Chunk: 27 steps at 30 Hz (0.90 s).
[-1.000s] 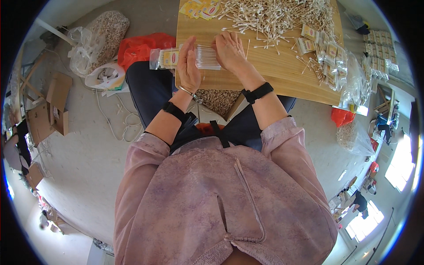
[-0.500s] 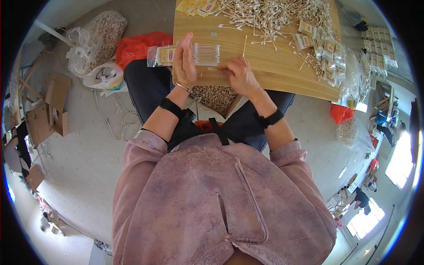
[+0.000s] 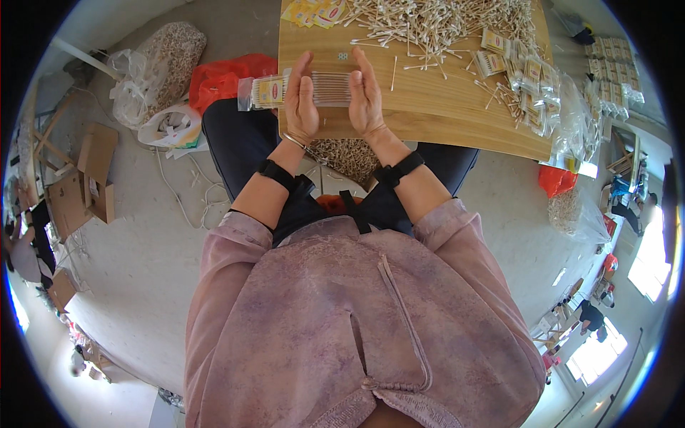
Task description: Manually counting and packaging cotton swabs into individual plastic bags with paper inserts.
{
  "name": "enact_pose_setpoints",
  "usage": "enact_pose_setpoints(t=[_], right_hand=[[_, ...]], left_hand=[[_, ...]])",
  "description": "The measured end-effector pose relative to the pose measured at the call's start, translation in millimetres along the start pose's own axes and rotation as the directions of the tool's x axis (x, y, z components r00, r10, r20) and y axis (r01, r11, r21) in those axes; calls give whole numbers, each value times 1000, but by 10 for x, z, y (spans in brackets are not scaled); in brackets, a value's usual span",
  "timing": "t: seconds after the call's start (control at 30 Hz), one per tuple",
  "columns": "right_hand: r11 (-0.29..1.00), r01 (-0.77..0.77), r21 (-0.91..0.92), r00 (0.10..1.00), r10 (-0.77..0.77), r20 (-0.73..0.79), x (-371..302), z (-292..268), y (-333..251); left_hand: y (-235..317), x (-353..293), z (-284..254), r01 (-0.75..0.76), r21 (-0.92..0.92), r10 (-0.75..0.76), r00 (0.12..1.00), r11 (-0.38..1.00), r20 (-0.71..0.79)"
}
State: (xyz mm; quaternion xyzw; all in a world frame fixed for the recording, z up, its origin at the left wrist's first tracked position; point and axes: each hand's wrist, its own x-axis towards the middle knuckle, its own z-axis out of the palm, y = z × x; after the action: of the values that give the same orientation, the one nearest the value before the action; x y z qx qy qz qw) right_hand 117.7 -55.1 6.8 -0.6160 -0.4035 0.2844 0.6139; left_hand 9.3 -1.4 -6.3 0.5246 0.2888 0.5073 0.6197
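A neat row of cotton swabs [image 3: 332, 88] lies side by side near the table's front edge, between my two hands. At its left end my left hand [image 3: 302, 103] stands on edge, fingers stretched. Facing it, my right hand [image 3: 365, 96] is at the other end, fingers straight and thumb raised. Left of my left hand lies a clear plastic packet [image 3: 267, 92] with a yellow label and swabs in it, its left end reaching past the table's edge. My left hand hides where packet and row meet.
Loose cotton swabs [image 3: 435, 28] are heaped across the wooden table [image 3: 442, 100]. Filled packets [image 3: 531, 82] pile up at the right, yellow cards [image 3: 314, 12] at the far left. Below the front edge sits a box of swabs [image 3: 346, 157]. A red bag [image 3: 228, 75] lies left of the table.
My right hand has moved up and left, from curled near the table's front edge to upright and flat against the right end of the swab row. The left hand stays about where it was.
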Motion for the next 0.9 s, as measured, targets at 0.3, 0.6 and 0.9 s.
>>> enact_pose_setpoints(t=[0.3, 0.6, 0.9], right_hand=[[999, 44, -25, 997, -43, 65, 30, 69, -68], [527, -107, -843, 962, -160, -222, 49, -530, -29], [487, 5, -874, 999, 29, 22, 359, -410, -6]], left_hand=[[25, 12, -52, 49, -7, -48, 995, 999, 89], [20, -2, -25, 47, -74, -48, 999, 996, -8], [36, -11, 12, 57, -103, -59, 998, 993, -18]])
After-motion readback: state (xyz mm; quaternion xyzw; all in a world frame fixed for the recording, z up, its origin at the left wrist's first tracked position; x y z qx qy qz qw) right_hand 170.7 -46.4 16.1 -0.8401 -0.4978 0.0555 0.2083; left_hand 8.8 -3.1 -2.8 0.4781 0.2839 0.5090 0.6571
